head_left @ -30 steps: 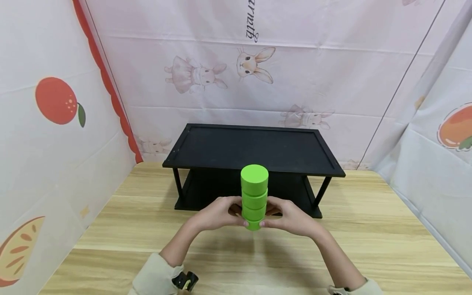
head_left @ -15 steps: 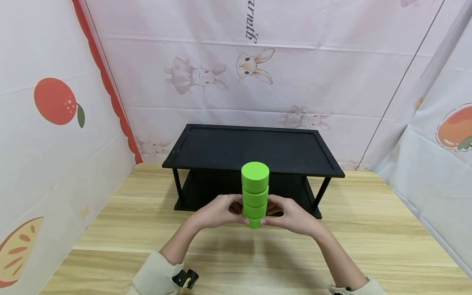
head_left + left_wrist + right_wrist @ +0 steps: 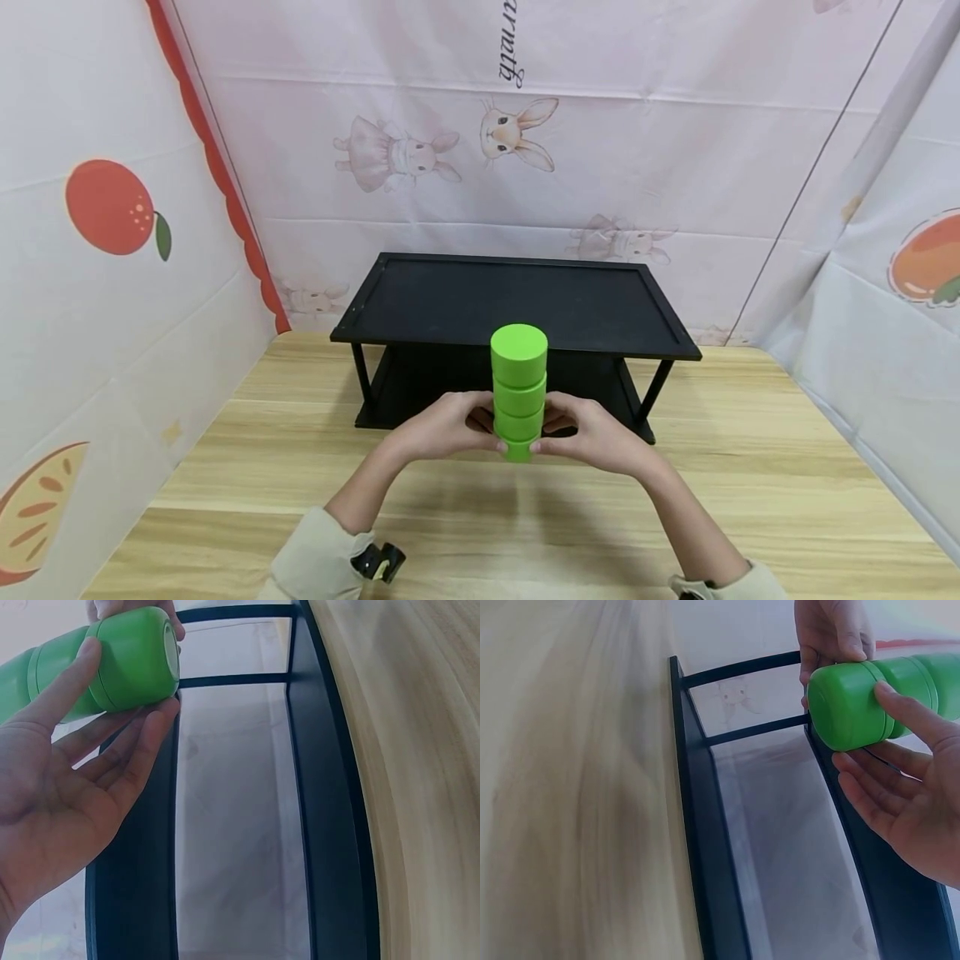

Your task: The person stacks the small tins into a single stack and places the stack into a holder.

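A bright green cylindrical bottle (image 3: 519, 367) with grooves round its body stands upright in the air, in front of the black rack. From the left, my left hand (image 3: 442, 427) pinches its lower part between thumb and fingers. My right hand (image 3: 592, 435) grips the same part from the right. In the left wrist view, the left thumb lies along the bottle (image 3: 135, 660) and the fingers pass beneath it. Its rounded base faces the camera in the right wrist view, with the right thumb against the side of the bottle (image 3: 847, 705). The far fingertips are partly hidden.
Behind the bottle is a two-tier black rack (image 3: 517, 302) on the wooden table (image 3: 300, 467). A printed cloth (image 3: 420, 50) hangs at the back. Printed cloths also bound the left and right sides. Shadows of the hands fall on the table.
Both hands have raised the green bottle slightly, keeping it upright. Their hold looks the same, and the rack has stayed in place.
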Available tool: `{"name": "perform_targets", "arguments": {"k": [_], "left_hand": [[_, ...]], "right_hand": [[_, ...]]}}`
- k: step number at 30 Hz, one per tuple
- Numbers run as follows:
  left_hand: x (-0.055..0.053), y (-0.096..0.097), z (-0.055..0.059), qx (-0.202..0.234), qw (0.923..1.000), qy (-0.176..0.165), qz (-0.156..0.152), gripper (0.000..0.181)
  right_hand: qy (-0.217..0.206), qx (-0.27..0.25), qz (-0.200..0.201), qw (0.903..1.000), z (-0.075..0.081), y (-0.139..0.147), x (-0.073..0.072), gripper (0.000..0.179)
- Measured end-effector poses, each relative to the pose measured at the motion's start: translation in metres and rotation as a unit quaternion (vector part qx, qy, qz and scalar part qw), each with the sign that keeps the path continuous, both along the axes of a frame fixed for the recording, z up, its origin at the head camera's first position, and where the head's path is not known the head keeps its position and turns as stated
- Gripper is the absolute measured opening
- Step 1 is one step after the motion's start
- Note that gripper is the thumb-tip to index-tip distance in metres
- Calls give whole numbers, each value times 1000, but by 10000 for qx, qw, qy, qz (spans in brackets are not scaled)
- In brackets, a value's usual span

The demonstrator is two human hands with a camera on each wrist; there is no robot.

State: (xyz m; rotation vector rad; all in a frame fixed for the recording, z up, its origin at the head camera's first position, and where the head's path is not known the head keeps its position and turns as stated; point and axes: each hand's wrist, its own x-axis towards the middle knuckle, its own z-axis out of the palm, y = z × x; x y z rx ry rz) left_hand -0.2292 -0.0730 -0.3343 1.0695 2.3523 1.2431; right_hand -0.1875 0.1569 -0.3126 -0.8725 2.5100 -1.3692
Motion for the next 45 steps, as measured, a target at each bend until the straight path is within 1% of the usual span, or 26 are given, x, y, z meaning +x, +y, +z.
{"name": "perform_targets", "arguments": {"k": [8,15,22,25,29,32,36,39,45], "left_hand": [[-2,0,3,-14,10000,57,42,44],[0,-1,6,-63,9999,91,130,44],[-2,-2,9,-59,9998,109,148,44],[-3,-2,9,-63,9998,85,149,43],[-4,-2,9,-46,9999,75,131,43],[-4,-2,9,-53,9999,82,142,43],[-4,-2,10,-50,9998,84,149,42],[-4,-1,10,-54,9998,104,162,41],[-3,-1,11,-135,9996,142,216,42]], "right_hand": [[42,-127,-52,9999,1,0,-1,41],[51,-99,-117,9999,1,-1,-1,42],[49,-146,-158,9998,3,-2,-1,40],[51,-161,-189,9997,-8,0,-9,42],[67,-250,-205,9995,-26,5,-20,44],[92,-298,-191,9993,-28,5,-21,45],[106,-222,-248,9994,-27,4,-19,46],[102,-159,-299,9994,-23,2,-16,45],[195,-137,-215,9995,-1,-4,-1,41]]}}
